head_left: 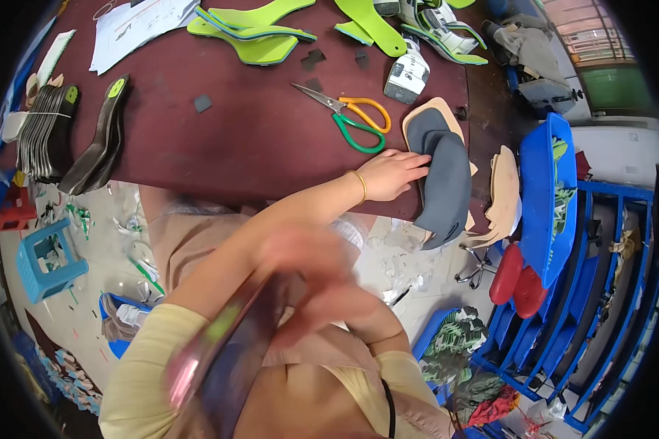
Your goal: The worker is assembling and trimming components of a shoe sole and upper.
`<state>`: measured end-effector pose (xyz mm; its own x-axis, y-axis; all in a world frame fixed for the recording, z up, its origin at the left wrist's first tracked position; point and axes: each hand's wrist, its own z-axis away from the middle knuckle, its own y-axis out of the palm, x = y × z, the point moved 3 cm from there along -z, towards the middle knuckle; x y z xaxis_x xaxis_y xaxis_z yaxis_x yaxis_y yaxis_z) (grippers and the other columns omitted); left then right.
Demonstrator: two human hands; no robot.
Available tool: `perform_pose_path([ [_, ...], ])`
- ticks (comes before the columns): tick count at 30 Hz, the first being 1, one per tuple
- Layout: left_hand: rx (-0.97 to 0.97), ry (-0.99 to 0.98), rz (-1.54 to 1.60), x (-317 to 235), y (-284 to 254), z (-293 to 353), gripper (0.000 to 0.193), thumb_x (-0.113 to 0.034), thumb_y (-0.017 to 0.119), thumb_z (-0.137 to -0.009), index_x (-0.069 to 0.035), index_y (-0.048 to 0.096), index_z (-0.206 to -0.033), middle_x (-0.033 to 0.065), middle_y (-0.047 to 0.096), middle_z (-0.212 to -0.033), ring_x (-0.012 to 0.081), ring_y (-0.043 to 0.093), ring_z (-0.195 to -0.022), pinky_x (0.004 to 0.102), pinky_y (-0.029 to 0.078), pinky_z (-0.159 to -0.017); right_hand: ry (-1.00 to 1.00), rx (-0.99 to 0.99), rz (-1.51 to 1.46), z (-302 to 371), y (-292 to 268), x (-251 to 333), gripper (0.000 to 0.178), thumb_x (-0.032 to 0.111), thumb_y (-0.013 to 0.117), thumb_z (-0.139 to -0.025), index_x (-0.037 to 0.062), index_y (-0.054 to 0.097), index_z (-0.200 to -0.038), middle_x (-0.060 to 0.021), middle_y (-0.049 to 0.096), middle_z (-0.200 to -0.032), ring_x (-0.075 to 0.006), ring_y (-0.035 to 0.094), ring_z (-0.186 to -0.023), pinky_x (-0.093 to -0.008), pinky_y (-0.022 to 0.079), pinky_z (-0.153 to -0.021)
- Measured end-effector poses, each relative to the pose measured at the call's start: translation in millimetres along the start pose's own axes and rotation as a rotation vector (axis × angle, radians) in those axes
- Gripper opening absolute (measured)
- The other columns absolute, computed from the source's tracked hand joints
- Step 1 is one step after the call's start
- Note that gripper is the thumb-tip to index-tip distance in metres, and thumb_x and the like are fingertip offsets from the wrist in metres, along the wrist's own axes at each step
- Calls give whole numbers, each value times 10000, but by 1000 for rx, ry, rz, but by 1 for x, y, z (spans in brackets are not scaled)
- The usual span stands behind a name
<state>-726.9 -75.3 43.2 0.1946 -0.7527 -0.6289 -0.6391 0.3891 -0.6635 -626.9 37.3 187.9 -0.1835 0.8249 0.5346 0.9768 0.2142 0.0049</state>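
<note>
From where I stand, the dark grey curved piece (pixel 449 186) lies at the right end of the bench (pixel 234 146), its long axis running near to far and its near end hanging past the edge. The left hand (pixel 392 175) is the nearer of the two, reaching in from the left with its fingertips on the piece's left side; whether it grips or simply rests there, I cannot tell. A tan piece (pixel 417 117) shows at its far end.

The right hand (pixel 311 257) is well apart from the piece, crossing over the left forearm, badly blurred. A long dark piece (pixel 234 355) with a lime patch slants from beside it toward the near left; how those fingers close, I cannot tell.

As for writing, the white-wrapped block (pixel 408 73) just beyond the scissors (pixel 351 117) carries dark marks, and the white sheets (pixel 135 33) at the far left bear print too small to read. I can make out no label on the grey piece.
</note>
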Motion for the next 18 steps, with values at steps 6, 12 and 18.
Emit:
perform_pose_path([
  [6, -34, -17, -35, 3, -8, 4, 506, -128, 637, -790, -129, 484, -1273, 73, 374, -1421, 232, 404, -1272, 399, 332, -1012, -231, -102, -255, -34, 51, 22, 294, 183, 614, -826, 78, 340, -848, -319, 556, -1124, -397, 552, -944, -471, 507, -715],
  [12, -56, 14, -32, 3, -3, 6, 478, -137, 643, -787, -124, 513, -1247, 66, 395, -1407, 217, 396, -1281, 386, 330, -1019, -129, -79, -459, -47, 67, 45, 181, 172, 571, -817, 41, 446, -827, -260, 599, -1078, -350, 546, -943, -447, 488, -742],
  [18, -87, 3, -52, 8, -4, 13, 497, -156, 655, -770, -132, 513, -1245, 67, 416, -1384, 205, 396, -1281, 382, 328, -1017, -26, 77, -724, -28, 85, 70, 177, 179, 558, -834, 43, 451, -873, -234, 595, -1077, -335, 547, -946, -441, 480, -763],
])
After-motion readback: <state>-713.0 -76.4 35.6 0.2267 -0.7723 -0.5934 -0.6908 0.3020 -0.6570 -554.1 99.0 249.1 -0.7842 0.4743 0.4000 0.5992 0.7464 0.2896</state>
